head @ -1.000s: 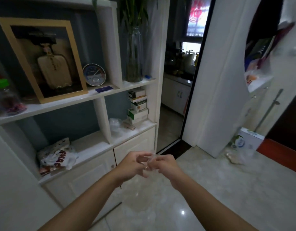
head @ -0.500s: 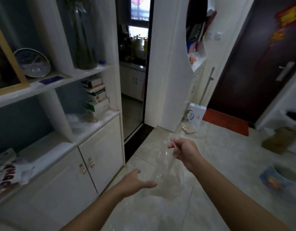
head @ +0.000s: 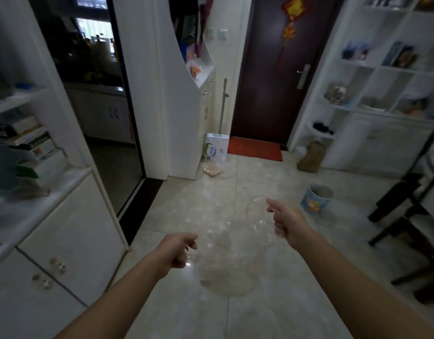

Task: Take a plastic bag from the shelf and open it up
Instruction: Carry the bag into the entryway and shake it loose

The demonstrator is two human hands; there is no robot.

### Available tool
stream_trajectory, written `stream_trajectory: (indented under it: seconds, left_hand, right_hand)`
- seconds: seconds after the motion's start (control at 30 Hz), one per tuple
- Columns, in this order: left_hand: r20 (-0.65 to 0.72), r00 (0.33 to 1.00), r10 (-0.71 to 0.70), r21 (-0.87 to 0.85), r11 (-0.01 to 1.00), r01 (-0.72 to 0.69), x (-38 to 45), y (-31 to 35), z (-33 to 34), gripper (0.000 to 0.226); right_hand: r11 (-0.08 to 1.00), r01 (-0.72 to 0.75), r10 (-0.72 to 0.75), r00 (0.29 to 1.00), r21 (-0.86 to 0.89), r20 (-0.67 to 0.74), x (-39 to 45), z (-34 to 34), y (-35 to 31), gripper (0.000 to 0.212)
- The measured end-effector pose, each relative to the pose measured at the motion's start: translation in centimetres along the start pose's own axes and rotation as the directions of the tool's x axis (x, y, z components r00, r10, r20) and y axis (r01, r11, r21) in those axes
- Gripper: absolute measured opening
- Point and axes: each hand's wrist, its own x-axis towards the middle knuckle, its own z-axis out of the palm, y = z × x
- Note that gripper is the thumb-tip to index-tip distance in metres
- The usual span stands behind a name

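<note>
A clear plastic bag [head: 231, 255] hangs spread between my two hands above the tiled floor, its body ballooned and sagging downward. My left hand [head: 178, 249] grips one side of the bag's mouth with curled fingers. My right hand [head: 285, 222] pinches the opposite side, held higher and further away. The bag is see-through, so its edges are faint. The white shelf [head: 39, 199] stands at my left.
Stacked boxes [head: 32, 143] sit on the left shelf above cabinet doors. A dark doorway [head: 101, 106] opens ahead left. A white box [head: 217, 148], red mat [head: 255, 149], small bucket [head: 317, 198] and brown bag [head: 311, 156] lie on the floor. Dark chair legs [head: 411, 216] stand at right.
My view has swung right, away from the shelf. My hands went from together, to apart, and my left hand now grips the bag's other side, pulling it wide.
</note>
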Motion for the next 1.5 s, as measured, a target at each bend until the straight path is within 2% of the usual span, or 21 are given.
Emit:
stream_trajectory:
  seconds: [0.1,0.17,0.23,0.3,0.37,0.47,0.6,0.7,0.8,0.9,1.0,1.1,1.2,1.37,1.5]
  left_hand:
    - [0.086,0.993,-0.084,-0.168,0.981,0.097,0.3,1.8,1.3,0.029]
    - [0.176,0.981,-0.083,-0.336,0.932,0.139,0.1,2.9,2.5,0.027]
    - [0.23,0.973,-0.035,-0.473,0.869,0.143,-0.1,3.7,4.2,0.022]
    - [0.253,0.967,-0.011,-0.577,0.801,0.159,0.2,3.9,6.5,0.022]
    - [0.271,0.962,-0.019,-0.603,0.776,0.185,0.6,4.1,9.4,0.023]
    - [0.283,0.957,-0.058,-0.584,0.781,0.22,1.3,4.1,14.0,0.012]
    - [0.339,0.937,-0.078,-0.465,0.852,0.239,3.0,3.4,18.7,0.019]
    - [0.359,0.928,-0.102,-0.412,0.875,0.256,4.3,3.1,21.5,0.025]
    - [0.33,0.937,-0.117,-0.355,0.904,0.238,5.7,4.0,23.8,0.026]
    - [0.313,0.942,-0.118,-0.301,0.929,0.217,7.7,5.7,26.0,0.024]
    - [0.327,0.942,-0.083,-0.238,0.957,0.167,10.6,8.1,27.8,0.018]
    - [0.398,0.916,-0.052,-0.175,0.976,0.131,14.4,11.0,29.2,0.026]
    - [0.446,0.895,-0.03,-0.121,0.988,0.093,18.3,14.2,30.5,0.028]
    - [0.406,0.914,0.0,-0.045,0.999,0.02,23.8,19.4,32.1,0.023]
    - [0.38,0.925,0.012,0.042,0.999,-0.03,27.2,23.3,33.2,0.039]
  right_hand:
    - [0.998,-0.003,0.001,1.0,-0.067,-0.027,0.5,-4.1,1.7,0.021]
    - [0.994,-0.02,0.015,0.999,-0.108,-0.043,1.2,-6.7,3.2,0.02]
    - [0.987,-0.123,0.117,0.991,-0.104,-0.057,2.0,-9.4,4.7,0.018]
    - [0.966,-0.244,0.242,0.97,-0.083,-0.035,2.7,-11.8,6.2,0.027]
    - [0.952,-0.291,0.29,0.957,-0.098,-0.02,3.5,-13.8,7.3,0.037]
    - [0.946,-0.311,0.316,0.948,-0.094,0.044,4.7,-16.6,7.7,0.036]
    - [0.93,-0.366,0.352,0.909,0.023,0.221,6.6,-19.9,6.6,0.021]
    - [0.923,-0.385,0.371,0.897,0.012,0.24,8.0,-21.4,5.9,0.018]
    - [0.926,-0.376,0.364,0.907,0.019,0.21,10.0,-22.3,5.6,0.014]
    - [0.926,-0.365,0.343,0.921,0.1,0.184,12.6,-22.8,5.2,0.009]
    - [0.945,-0.306,0.296,0.951,0.117,0.091,16.0,-22.8,4.1,0.005]
    - [0.974,-0.222,0.224,0.974,0.048,-0.025,20.2,-22.8,2.6,0.009]
    - [0.979,-0.203,0.205,0.976,0.028,-0.075,24.3,-22.7,0.5,0.009]
    - [0.987,-0.156,0.158,0.976,0.023,-0.152,30.3,-22.3,-3.1,0.017]
    - [0.995,-0.098,0.089,0.969,-0.028,-0.229,34.3,-22.8,-6.0,0.029]
